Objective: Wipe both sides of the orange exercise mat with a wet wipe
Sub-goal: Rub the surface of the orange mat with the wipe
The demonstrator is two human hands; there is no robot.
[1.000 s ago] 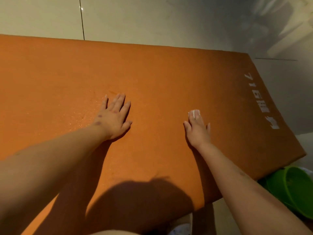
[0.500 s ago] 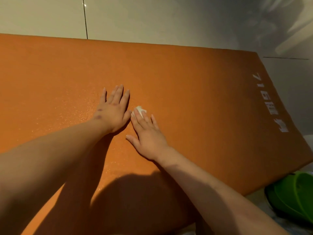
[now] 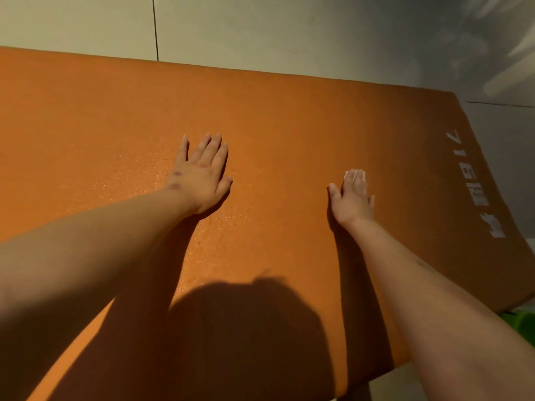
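the orange exercise mat (image 3: 289, 125) lies flat on the pale tiled floor (image 3: 260, 30) and fills most of the view. its grainy surface glints damp near the middle, and white lettering (image 3: 474, 186) runs along its right end. the wet wipe (image 3: 345, 175) peeks out white under the right hand (image 3: 353, 201), whose grip is flat, fingers together, pressing it down to scrub. the left hand (image 3: 201, 175) lies flat with fingers straight and slightly spread, likely bracing the mat against sliding.

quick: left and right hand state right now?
Left hand: open, flat on the orange mat, holding nothing.
Right hand: open, straight fingers pressing the wet wipe onto the mat.
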